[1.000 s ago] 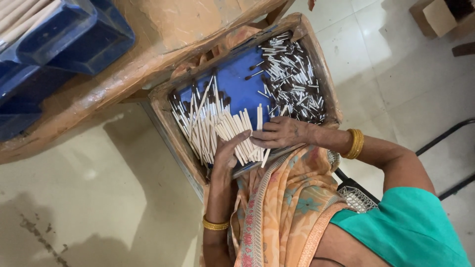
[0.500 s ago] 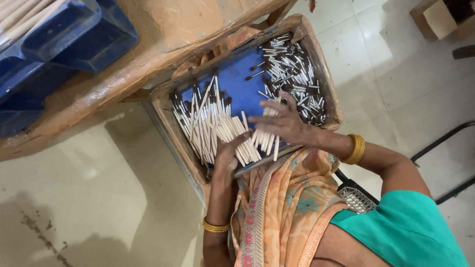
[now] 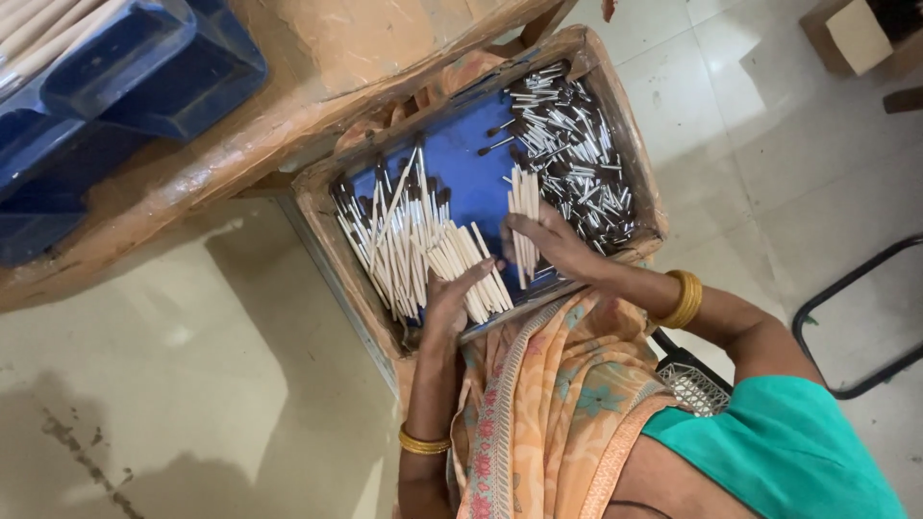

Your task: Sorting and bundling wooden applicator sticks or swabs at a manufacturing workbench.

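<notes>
Right hand pinches a small bundle of pale sticks, upright over the blue floor of the wooden tray. Left hand lies flat on the loose heap of sticks at the tray's left, fingers spread, gripping nothing. Dark-tipped metal pieces fill the far right corner. Such sticks look light, stiff and snappable; best gathered around their middles.
</notes>
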